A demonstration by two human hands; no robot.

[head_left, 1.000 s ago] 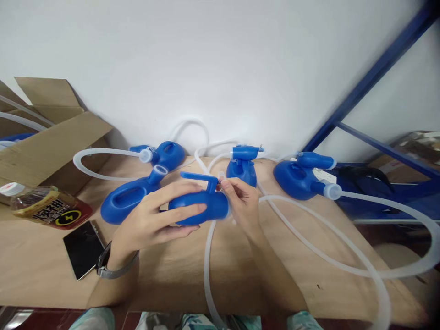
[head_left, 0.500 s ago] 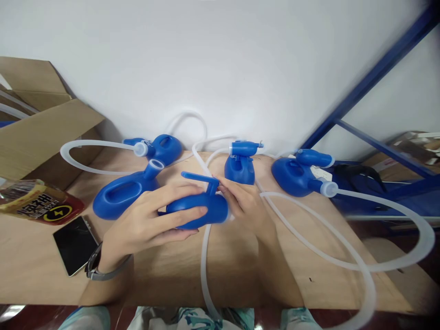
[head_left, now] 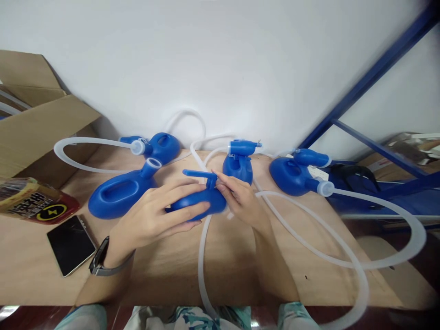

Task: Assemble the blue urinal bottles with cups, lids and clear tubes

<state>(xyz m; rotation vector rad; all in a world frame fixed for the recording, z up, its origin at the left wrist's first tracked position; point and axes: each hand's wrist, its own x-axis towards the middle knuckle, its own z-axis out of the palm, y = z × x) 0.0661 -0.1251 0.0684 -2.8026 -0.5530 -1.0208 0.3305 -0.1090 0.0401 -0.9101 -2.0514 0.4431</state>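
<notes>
My left hand point(head_left: 154, 211) is wrapped over a rounded blue plastic urinal funnel point(head_left: 194, 201), its fingers lying along the top and near side. From the funnel rises a blue hook-shaped arm point(head_left: 197, 174) that points left. Against the upright stem of this arm, my right hand point(head_left: 242, 197) has thumb and finger pinched together. A small thin piece seems to be between those fingertips, too small to make out. Just left of the hands lies a blue urinal bottle point(head_left: 115, 195) with a handle opening and an uncapped neck.
Behind stand more blue urinal bottles point(head_left: 161, 149), point(head_left: 237, 169), point(head_left: 288, 176) with funnels and white tubes point(head_left: 309, 245). A drink bottle point(head_left: 41, 201), a phone point(head_left: 71, 245) and an open cardboard box point(head_left: 48, 130) are at left. A blue metal frame point(head_left: 371, 82) stands right of the wooden table point(head_left: 165, 275).
The funnel has tilted a little in my hands, so less of its near side shows. My right fingertips have shifted slightly on the stem. The whole view has drifted slightly.
</notes>
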